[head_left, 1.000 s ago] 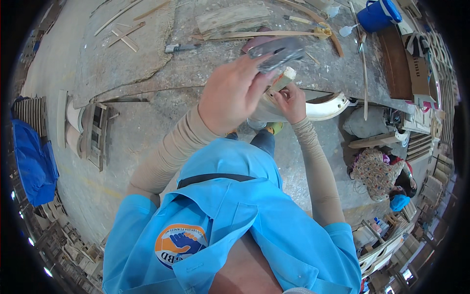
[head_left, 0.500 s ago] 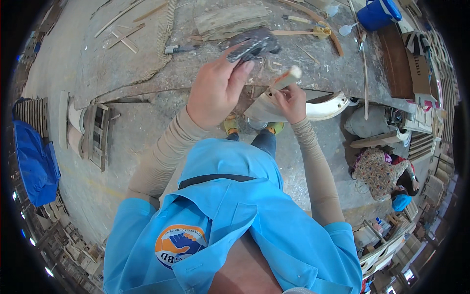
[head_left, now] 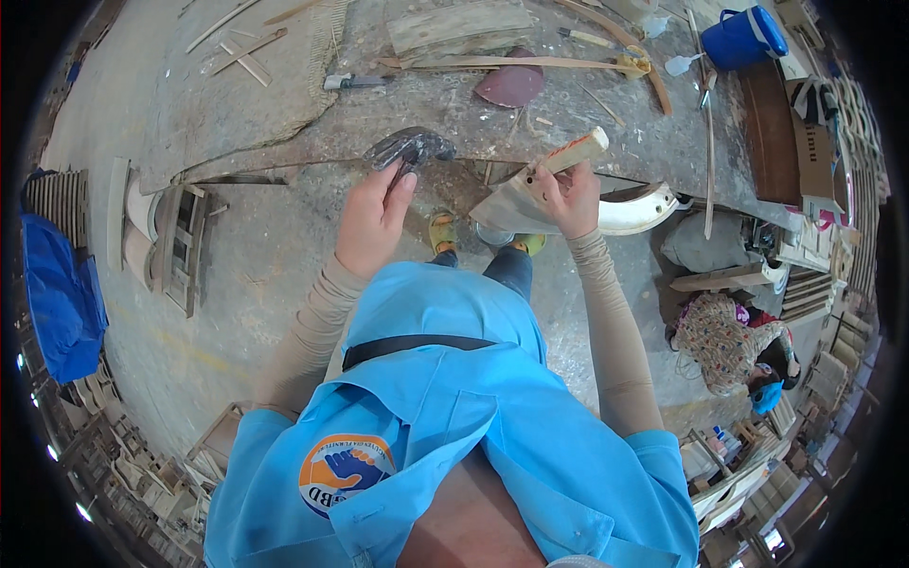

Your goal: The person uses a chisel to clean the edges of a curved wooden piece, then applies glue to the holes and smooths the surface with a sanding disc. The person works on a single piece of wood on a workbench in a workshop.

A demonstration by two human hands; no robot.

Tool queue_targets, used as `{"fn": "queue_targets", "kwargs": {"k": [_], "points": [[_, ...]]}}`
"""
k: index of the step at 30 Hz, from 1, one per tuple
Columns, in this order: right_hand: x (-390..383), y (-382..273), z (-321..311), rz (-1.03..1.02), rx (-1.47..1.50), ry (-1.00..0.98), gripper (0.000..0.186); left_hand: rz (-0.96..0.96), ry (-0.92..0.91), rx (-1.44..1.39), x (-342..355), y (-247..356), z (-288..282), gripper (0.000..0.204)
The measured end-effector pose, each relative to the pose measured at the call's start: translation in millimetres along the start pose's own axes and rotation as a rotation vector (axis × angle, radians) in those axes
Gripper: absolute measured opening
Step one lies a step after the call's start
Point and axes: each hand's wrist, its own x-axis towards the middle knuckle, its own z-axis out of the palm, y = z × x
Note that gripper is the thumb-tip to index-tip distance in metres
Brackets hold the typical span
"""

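My left hand [head_left: 374,213] is wrapped round a dark, scuffed object [head_left: 409,148], whose exact kind I cannot make out, near the bench edge. My right hand [head_left: 568,199] grips a short pale block [head_left: 584,145] with orange marks, set at the end of a curved cream-painted wooden piece [head_left: 634,212] with small holes. That piece lies along the front edge of the paint-spotted bench [head_left: 237,133]. Farther back on the bench are a maroon oval pad [head_left: 509,87], a long wooden strip [head_left: 568,64] and a small grey-handled tool [head_left: 355,82].
A blue bucket [head_left: 743,38] and cardboard box [head_left: 814,156] occupy the bench's right. A crouching co-worker [head_left: 720,346] works at my lower right. Wooden parts [head_left: 175,241] stand on the floor at left, beside a blue tarp [head_left: 62,303]. More wooden pieces crowd the edges.
My left hand has moved back, down and to the left with the dark object, away from the pale block, uncovering the maroon pad. My right hand has stayed at the block, shifting only slightly.
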Motion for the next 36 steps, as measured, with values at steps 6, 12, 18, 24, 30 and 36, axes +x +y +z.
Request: {"fn": "queue_targets", "kwargs": {"k": [6,12,18,24,30,36], "points": [[0.2,7.3,3.1,-0.019,-0.004,0.024,0.030,0.088,0.019,0.030,0.1,6.9,5.9,0.032],[2.0,-2.0,1.5,-0.002,-0.080,-0.021,0.031,0.054,-0.049,-0.012,1.9,15.4,8.5,0.029],[2.6,-5.2,0.9,0.006,-0.080,-0.026,0.031,0.090,-0.022,-0.003,2.4,8.6,13.2,0.031],[2.1,0.6,3.6,-0.052,-0.089,0.028,0.027,0.061,-0.043,0.005,3.7,9.7,13.6,0.031],[0.6,10.2,4.3,-0.076,-0.166,0.014,0.030,0.078,-0.076,0.044,7.3,14.9,13.9,0.029],[1.3,5.5,5.3,-0.124,-0.240,-0.006,0.036,0.202,-0.158,0.084,27.5,54.4,15.5,0.026]]}}
